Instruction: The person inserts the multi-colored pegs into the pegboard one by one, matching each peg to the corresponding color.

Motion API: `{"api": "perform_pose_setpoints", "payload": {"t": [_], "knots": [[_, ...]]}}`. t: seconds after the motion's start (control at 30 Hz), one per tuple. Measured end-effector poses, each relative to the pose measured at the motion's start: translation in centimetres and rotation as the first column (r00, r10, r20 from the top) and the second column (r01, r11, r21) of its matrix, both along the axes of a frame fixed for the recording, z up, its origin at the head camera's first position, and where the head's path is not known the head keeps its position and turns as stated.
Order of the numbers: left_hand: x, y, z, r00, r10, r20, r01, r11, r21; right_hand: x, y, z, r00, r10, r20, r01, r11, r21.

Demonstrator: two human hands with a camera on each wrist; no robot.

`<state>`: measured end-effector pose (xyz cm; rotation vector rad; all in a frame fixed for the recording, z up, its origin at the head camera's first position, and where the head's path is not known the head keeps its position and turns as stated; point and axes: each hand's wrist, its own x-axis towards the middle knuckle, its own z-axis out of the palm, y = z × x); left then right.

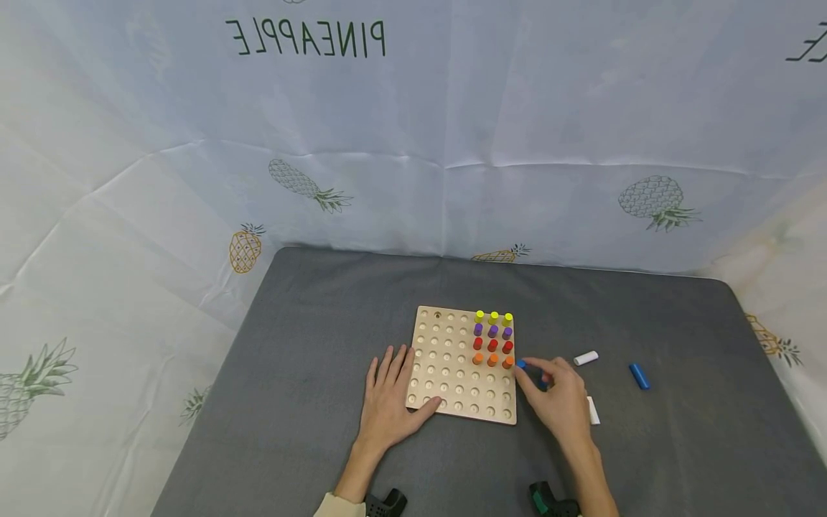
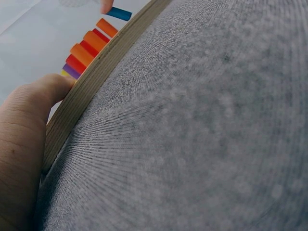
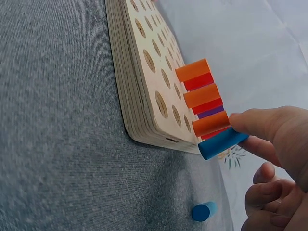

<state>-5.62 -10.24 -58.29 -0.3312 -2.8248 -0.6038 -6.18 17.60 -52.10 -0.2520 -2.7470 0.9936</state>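
A pale wooden pegboard [image 1: 452, 370] with rows of round holes lies on the grey cloth. On its right side stand yellow pegs [image 1: 494, 317], purple pegs [image 1: 493, 332], red pegs [image 1: 492, 345] and orange pegs [image 3: 202, 96], three of each colour. My right hand [image 1: 561, 402] pinches a blue peg [image 3: 221, 143] between thumb and finger, tilted just off the board's right edge, beside the orange row. My left hand [image 1: 388, 409] rests at the board's left edge, fingers straight, thumb on the front edge [image 2: 57, 89].
Right of the right hand lie a white peg [image 1: 586, 357] and a blue peg [image 1: 639, 376]. Another white piece [image 1: 593, 411] is partly hidden by that hand. A pineapple-print sheet [image 1: 413, 201] hangs behind the table. Two dark devices sit near the wrists.
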Motion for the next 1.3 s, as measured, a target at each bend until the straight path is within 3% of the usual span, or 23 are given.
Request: {"api": "perform_pose_setpoints", "payload": {"t": [0.83,1.3], "knots": [[0.0,0.0,0.1,1.0,0.001,-0.005,-0.001,1.0,-0.007,0.2,-2.8,-0.2,0.987,0.151,-0.047,-0.155,0.981,-0.114],[0.0,0.0,-0.1,1.0,0.008,0.014,-0.008,1.0,-0.018,0.0,-4.0,-1.6,0.977,0.189,-0.095,-0.204,0.962,-0.182]]}}
